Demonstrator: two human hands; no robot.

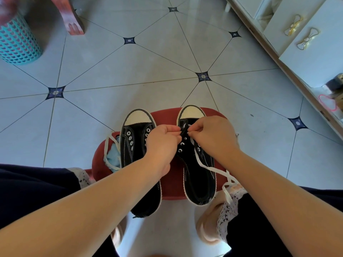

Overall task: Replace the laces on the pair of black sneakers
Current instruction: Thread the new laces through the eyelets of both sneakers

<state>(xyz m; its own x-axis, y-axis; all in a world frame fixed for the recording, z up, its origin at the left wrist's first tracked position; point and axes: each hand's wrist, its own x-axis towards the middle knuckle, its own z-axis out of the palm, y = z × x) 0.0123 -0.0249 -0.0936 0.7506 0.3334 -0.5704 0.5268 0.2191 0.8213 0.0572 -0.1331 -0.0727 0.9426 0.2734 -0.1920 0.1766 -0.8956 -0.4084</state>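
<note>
- Two black sneakers stand side by side on a red stool (172,180), long axes running from the person outward, white toe caps pointing away and heels toward the person
- The right sneaker (196,173) is the one being worked on: both hands meet over its top eyelets, just behind the toe cap
- The left hand (163,143) has its fingers curled and pinches the black eyelet edge of the right sneaker
- The right hand (211,136) has curled fingers that pinch the white lace (206,166) at the eyelets; the rest of that lace trails over the shoe's side and off the stool toward the person's right knee
- The left sneaker (137,145) has bare eyelets; its heel overhangs the stool's near edge
- A second lace (107,145) lies loose on the stool just left of the left sneaker, draped over a light blue cloth (114,159)
- Count: two sneakers, two laces, one stool
- The stool stands on a pale tiled floor (130,71) with dark diamond insets
- One teal mesh basket (16,41) stands far left; I cannot tell what is in it
- A white cabinet (315,52) along the right carries two gold bow handles (308,38)
</note>
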